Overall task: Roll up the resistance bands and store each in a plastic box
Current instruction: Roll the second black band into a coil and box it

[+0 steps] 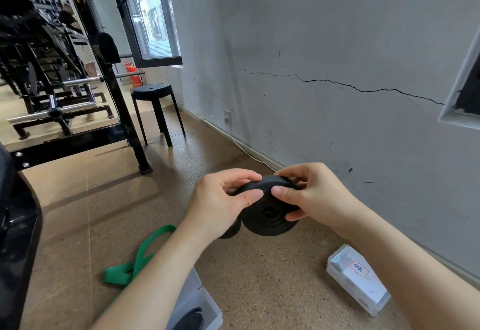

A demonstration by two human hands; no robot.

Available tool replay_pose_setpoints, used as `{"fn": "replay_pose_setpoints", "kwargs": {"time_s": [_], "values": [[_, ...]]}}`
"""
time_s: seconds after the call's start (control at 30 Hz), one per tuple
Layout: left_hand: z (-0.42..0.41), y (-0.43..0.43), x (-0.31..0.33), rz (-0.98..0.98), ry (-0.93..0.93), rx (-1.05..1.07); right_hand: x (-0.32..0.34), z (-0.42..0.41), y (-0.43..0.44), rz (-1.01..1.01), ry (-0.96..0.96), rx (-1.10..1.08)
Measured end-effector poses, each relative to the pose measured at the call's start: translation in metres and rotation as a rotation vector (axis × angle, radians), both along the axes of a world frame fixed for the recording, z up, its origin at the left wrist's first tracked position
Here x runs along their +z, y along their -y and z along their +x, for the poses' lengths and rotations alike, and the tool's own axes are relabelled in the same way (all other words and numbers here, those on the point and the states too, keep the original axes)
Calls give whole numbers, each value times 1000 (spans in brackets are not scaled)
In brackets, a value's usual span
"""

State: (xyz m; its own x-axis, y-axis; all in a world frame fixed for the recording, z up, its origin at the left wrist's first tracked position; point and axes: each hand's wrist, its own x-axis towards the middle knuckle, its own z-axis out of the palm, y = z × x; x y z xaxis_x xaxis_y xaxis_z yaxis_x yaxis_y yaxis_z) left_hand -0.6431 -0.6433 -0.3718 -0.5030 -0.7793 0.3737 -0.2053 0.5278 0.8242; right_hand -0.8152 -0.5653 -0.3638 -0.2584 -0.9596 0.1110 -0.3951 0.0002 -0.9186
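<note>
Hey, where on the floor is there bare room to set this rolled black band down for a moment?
Bare floor lies between the box at the bottom edge and the labelled box near the wall. Another open stretch runs from the stool along the wall. It is crowded lower left, where the green band lies close to the bottom box.

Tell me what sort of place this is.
Most likely a gym. Black weight machines with chrome bars stand at the left; the left hand and right hand hold a rolled black band, and a green band lies on the floor.
</note>
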Motion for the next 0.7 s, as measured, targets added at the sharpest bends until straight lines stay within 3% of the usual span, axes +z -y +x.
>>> {"fn": "replay_pose_setpoints", "kwargs": {"time_s": [0.17, 0.33, 0.4, 0.57, 0.7], "values": [[1, -2, 2, 76, -62, -30, 0, 0, 0, -20, 225, -42], [1, -3, 6, 103, -100, -25, -1, 1, 0, 15, 330, 8], [3, -2, 5, 78, -45, -23, 0, -1, -2, 62, 252, 67], [0, -4, -4, -111, 230, -7, 0, 2, -2, 92, -341, 165], [-1, -4, -3, -106, 194, -13, -3, 6, 2, 35, -446, 115]]}}
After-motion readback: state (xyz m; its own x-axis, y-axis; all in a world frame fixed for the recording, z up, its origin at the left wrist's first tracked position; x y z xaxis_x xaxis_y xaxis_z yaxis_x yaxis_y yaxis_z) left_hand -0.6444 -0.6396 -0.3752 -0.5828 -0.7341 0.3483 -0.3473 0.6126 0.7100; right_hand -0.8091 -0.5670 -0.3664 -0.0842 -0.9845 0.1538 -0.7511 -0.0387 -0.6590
